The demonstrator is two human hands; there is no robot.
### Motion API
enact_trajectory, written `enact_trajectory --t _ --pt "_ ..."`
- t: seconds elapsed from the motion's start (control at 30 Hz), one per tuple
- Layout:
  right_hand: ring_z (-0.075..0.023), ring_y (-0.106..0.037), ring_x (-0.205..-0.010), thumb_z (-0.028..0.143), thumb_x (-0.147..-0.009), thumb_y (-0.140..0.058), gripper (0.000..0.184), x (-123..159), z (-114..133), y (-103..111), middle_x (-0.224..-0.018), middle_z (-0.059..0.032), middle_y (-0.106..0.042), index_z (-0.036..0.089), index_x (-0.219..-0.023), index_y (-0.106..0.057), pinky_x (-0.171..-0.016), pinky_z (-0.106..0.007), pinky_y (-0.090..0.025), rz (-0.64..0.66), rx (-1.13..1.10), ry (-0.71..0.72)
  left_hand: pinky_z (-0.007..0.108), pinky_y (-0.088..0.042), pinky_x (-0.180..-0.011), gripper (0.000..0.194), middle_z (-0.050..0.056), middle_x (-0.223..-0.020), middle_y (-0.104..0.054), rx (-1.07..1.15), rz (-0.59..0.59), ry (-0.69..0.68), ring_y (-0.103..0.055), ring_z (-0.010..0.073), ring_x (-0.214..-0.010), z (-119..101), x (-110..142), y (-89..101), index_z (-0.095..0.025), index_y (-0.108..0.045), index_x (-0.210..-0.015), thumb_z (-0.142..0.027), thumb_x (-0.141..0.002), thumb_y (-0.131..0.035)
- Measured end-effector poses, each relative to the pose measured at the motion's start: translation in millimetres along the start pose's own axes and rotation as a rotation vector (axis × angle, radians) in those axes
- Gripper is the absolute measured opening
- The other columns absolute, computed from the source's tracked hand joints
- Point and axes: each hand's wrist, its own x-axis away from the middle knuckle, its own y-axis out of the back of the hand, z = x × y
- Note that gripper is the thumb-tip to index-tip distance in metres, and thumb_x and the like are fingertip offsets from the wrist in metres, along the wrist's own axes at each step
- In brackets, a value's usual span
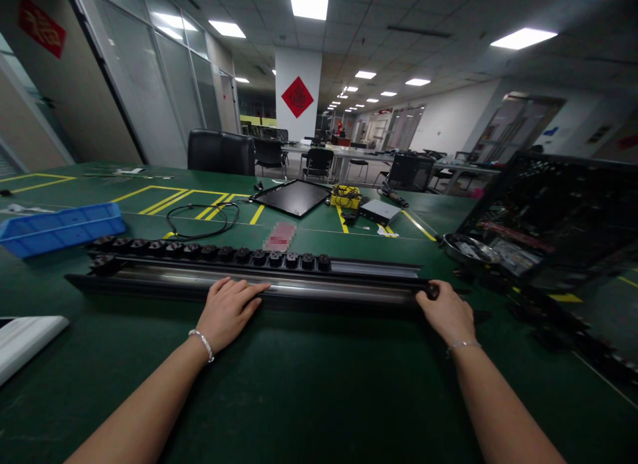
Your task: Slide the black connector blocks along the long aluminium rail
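Note:
A long black metal channel (pixel 343 294) with a shiny grey inside lies crosswise on the green table in front of me. Along its far side runs a row of small black socket modules (pixel 226 254), several in number, ending near the middle; one more sits inside the channel's left end. My left hand (pixel 230 309) rests on the channel's near edge, fingers stretched out and holding nothing. At the right end, my right hand (pixel 448 310) pinches a small black block (pixel 433 290) against the channel. The fingers partly cover this block, so its details are hidden.
A blue bin (pixel 62 229) and a white object (pixel 27 341) lie at left. Beyond the channel are a black cable (pixel 202 221), a flat dark panel (pixel 294 197), a yellow item (pixel 345 196) and a grey box (pixel 379 211). A metal bowl (pixel 471 250) and a large dark screen-like panel (pixel 538 218) stand right.

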Motion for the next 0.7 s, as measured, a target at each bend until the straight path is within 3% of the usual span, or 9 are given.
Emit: enact_trajectory --t 0.7 --pt "-0.0264 -0.053 -0.106 0.040 -0.076 -0.038 0.049 -2.5 -2.0 -0.3 -0.111 -0.0131 -0.059 0.015 -0.117 -0.049 -0.091 -0.040 -0.036 0.007 -0.009 -0.016 0.038 -0.027 -0.093 0.031 -0.003 -0.082 -0.061 0.002 -0.001 0.003 -0.055 0.0160 -0.085 0.1 0.0 -0.4 -0.036 -0.054 -0.115 -0.033 -0.088 -0.041"
